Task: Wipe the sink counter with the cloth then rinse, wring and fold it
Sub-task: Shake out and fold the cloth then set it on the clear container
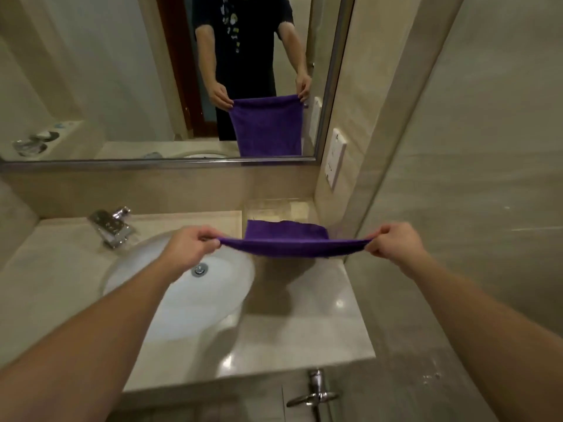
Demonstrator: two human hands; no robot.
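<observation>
From the head camera, two bare arms reach out over the bathroom counter. The left hand pinches one top corner of the purple cloth between thumb and curled fingers, and the right hand pinches the other top corner the same way. The cloth is pulled tight between them, up in the air, with the rest of it hanging down. It is over the counter, just to the right of the round white sink and near the right wall. The left hand is above the sink, close to the shiny drain. A silver tap stands behind the sink on the left. The big mirror on the back wall shows the person in a dark shirt holding the cloth by its top corners - there it hangs flat like a little flag. A white wall plate sits on the right wall beside the mirror, and a metal valve pokes out below the counter's front edge.
</observation>
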